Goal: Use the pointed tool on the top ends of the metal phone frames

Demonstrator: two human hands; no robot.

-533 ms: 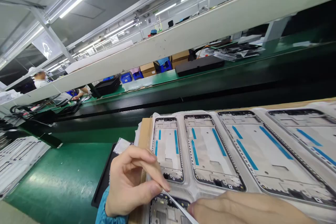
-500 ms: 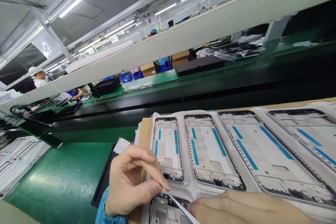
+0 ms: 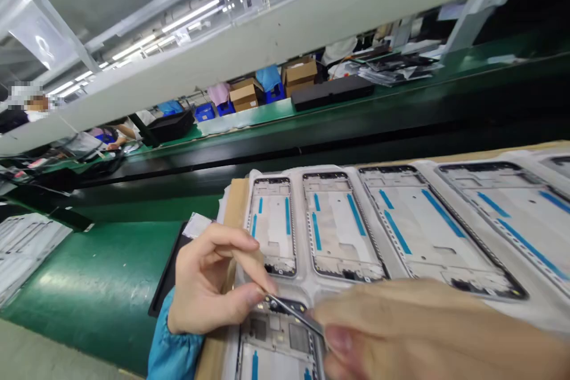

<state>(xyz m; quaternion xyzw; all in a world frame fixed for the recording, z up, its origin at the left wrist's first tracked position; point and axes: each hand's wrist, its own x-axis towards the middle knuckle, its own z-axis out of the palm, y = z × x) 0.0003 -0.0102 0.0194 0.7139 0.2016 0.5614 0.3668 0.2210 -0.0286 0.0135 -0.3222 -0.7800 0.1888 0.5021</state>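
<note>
My right hand (image 3: 383, 326), partly blurred, is closed around metal tweezers (image 3: 294, 312) that slant up to the left. The tweezers' tip meets the pinched thumb and finger of my left hand (image 3: 218, 285); anything small between those fingers is hidden. Both hands are over the near phone frame (image 3: 271, 338), which has blue strips and black trim at its top end. Beyond my fingers, a row of similar phone frames (image 3: 341, 219) lies in the pockets of a white tray (image 3: 305, 276), each with blue strips.
A cardboard edge (image 3: 236, 208) runs along the tray's left side. Left of it are a black tray (image 3: 167, 273) and a green work surface (image 3: 102, 273). White trays (image 3: 27, 249) stand far left. Across the dark conveyor (image 3: 214, 166) are cartons (image 3: 244, 95), and a co-worker's arm (image 3: 127, 130) shows.
The view has shifted, so the phone frames appear higher and farther left, with more of the near one showing. My right hand has come closer to my left along the tweezers. My left hand keeps its pinch.
</note>
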